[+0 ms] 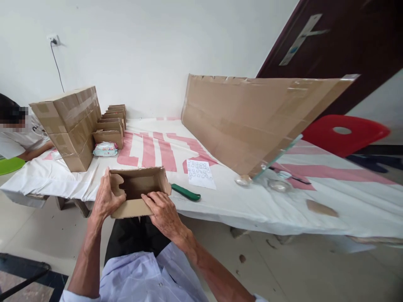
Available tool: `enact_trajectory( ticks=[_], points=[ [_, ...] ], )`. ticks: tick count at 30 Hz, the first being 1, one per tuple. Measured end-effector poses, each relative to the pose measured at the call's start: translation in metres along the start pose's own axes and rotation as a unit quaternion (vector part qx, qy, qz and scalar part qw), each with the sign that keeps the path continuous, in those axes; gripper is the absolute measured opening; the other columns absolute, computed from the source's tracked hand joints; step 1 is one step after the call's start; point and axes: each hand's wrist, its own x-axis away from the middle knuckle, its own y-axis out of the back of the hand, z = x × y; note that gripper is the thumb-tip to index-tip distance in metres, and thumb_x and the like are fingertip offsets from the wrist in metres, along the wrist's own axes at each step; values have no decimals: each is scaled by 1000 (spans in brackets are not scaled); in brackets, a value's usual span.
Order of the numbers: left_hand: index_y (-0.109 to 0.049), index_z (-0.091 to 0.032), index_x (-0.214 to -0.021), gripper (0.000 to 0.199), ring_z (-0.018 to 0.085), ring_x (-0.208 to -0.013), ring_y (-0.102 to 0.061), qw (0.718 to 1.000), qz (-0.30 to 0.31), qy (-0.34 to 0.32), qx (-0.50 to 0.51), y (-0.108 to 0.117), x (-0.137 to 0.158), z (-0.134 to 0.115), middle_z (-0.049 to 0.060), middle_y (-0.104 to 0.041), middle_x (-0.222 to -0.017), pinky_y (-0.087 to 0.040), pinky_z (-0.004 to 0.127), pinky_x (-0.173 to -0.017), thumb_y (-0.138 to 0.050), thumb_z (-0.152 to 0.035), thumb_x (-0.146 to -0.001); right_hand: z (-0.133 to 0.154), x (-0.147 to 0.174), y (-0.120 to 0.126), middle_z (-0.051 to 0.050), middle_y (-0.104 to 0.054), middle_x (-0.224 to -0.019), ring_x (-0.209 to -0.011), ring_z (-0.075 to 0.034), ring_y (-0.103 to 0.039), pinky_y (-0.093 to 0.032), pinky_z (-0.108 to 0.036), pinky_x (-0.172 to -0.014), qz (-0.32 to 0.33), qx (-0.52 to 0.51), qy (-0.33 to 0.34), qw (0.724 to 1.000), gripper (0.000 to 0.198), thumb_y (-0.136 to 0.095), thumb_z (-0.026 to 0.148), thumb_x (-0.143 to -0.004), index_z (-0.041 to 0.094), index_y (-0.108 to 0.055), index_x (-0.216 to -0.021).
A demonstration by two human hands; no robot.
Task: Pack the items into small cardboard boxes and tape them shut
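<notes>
An open cardboard box (135, 209) is held between my two hands at the table's front edge, its hollow inside facing up toward me. My left hand (106, 197) grips the left end, thumb over the near rim beside a curved cut flap. On the near wall, my right hand (163, 209) has its fingers bent over the upper edge; its thumb is hidden. Just right of the box lies a green-handled tool (186, 192), perhaps a utility knife. Beyond it sits a white sheet (201, 173) with rows of small printed shapes.
Stacked taped boxes (74, 126) stand at left, with a row of open cardboard pieces (108, 136) and a wipes pack (105, 149) beside them. A large cardboard panel (248, 117) rises at right, near tape rolls (278, 185) and a red chair (346, 134). Another person (22, 134) sits far left.
</notes>
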Motion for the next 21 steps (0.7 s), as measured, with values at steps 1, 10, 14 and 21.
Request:
enact_trajectory(
  ticks=[1, 10, 14, 21],
  points=[
    [-24, -23, -172, 119, 42, -151, -47, 1000, 8, 3, 13, 2, 3, 1, 19, -46, -164, -40, 56, -125, -83, -31, -69, 1, 2, 0, -12, -73, -116, -105, -27, -62, -52, -41, -101, 0, -1, 0, 1000, 61, -55, -3, -84, 17, -69, -139],
    [-48, -30, -163, 80, 33, -134, -65, 975, -35, 91, 200, 27, 17, 36, 10, -69, -145, -59, 41, -100, -64, -49, -87, -1, 3, 1, -11, -73, -120, -108, -27, -63, -54, -43, -99, 5, -18, -4, 1000, 66, -60, -3, -80, 21, -69, -141],
    [-73, -21, -139, 68, 27, -100, -74, 943, -133, 161, 259, 18, 12, 53, 8, -79, -114, -61, 31, -75, -70, -52, -79, -6, 2, 1, -10, -74, -118, -106, -25, -65, -54, -40, -96, 1, -20, -5, 1000, 66, -59, -6, -79, 21, -70, -137],
    [-78, -14, -102, 68, 23, -74, -74, 904, -131, 204, 351, -6, 21, 65, 5, -75, -81, -63, 34, -64, -79, -74, -70, -19, -4, -5, -8, -76, -112, -104, -23, -68, -53, -35, -94, -18, -22, -11, 1000, 54, -57, -6, -85, 22, -73, -129]
  ],
)
